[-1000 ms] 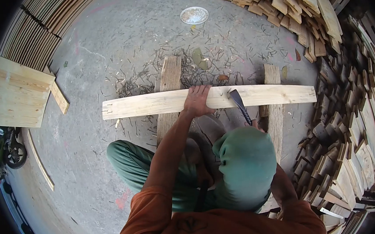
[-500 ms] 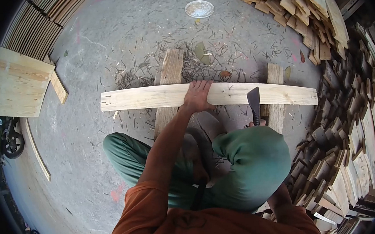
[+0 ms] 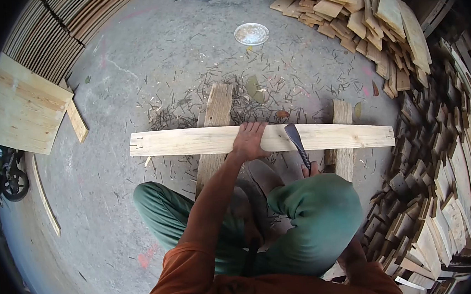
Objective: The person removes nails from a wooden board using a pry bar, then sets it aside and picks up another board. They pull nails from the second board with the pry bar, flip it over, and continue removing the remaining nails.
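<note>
A long pale wooden board [image 3: 191, 142] lies across two rough wooden blocks, with nails showing at both its ends. My left hand [image 3: 250, 141] is closed over the middle of this board, fingers reaching to the far edge and thumb at the near edge. In my right hand [image 3: 313, 168], partly hidden behind my knee, is a dark metal pry bar [image 3: 298, 145] with a flared flat blade and a ridged shaft. The blade points up and leftward, overlapping the board just right of my left hand. Under the board are the left block [image 3: 218, 101] and the right block [image 3: 342, 112].
Bent nails [image 3: 175, 116] are strewn over the concrete floor. A round white dish [image 3: 251, 34] sits farther off. Boards are piled at the upper right [image 3: 366, 18] and along the right side [image 3: 416, 188]. A plywood panel [image 3: 24, 103] and a wheel [image 3: 14, 183] are at left.
The pry bar has swung left, its blade now nearer my left hand, and more of my right hand shows. My left hand stays on the board. The whole view has shifted slightly.
</note>
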`<state>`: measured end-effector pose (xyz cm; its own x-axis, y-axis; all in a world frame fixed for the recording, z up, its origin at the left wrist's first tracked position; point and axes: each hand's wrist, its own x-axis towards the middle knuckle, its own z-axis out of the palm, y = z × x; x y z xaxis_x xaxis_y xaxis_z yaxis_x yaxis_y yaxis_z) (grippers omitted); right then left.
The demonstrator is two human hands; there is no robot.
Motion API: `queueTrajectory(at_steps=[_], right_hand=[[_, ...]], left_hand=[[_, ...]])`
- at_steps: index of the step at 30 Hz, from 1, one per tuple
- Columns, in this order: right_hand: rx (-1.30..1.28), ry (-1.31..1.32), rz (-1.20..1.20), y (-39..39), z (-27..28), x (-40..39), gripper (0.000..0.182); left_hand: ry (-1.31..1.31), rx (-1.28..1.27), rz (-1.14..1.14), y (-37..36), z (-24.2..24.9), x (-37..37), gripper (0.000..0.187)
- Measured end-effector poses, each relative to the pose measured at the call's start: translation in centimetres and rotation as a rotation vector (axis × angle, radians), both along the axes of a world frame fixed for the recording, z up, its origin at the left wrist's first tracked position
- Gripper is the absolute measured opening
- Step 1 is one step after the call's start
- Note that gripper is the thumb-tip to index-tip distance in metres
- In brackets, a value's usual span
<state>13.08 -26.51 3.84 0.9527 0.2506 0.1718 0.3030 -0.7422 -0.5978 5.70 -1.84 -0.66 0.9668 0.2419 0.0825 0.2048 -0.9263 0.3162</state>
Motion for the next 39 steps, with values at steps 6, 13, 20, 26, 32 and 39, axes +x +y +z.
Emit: queueTrajectory(at_steps=[6, 13, 20, 26, 32, 39], right_hand=[[-0.233, 0.111, -0.007, -4.9, -0.4, -4.2, 0.033], [-0.428, 0.156, 0.094, -1.0, 0.5, -2.5, 0.035], [-0.113, 0.075, -0.276, -1.0, 2.0, -3.6, 0.04], [-0.34, 0.231, 0.004, -2.1, -2.8, -1.2, 0.033], [-0.181, 0.034, 0.131, -4.4, -3.7, -2.5, 0.031], [-0.413, 0.111, 0.222, -3.7, -4.3, -2.2, 0.038]], left_hand=[[0.068, -0.067, -0.005, -2.3, -0.2, -1.6, 0.106], [-0.007, -0.051, -0.012, -1.4, -0.3, -1.3, 0.106], [0.082, -0.07, 0.008, -2.3, -0.7, -2.1, 0.107], [-0.051, 0.025, -0.013, -0.9, -0.5, -0.7, 0.106], [0.018, -0.013, -0.017, -1.5, 0.7, -0.6, 0.106], [0.073, -0.047, 0.02, -1.9, 0.1, -1.0, 0.11]])
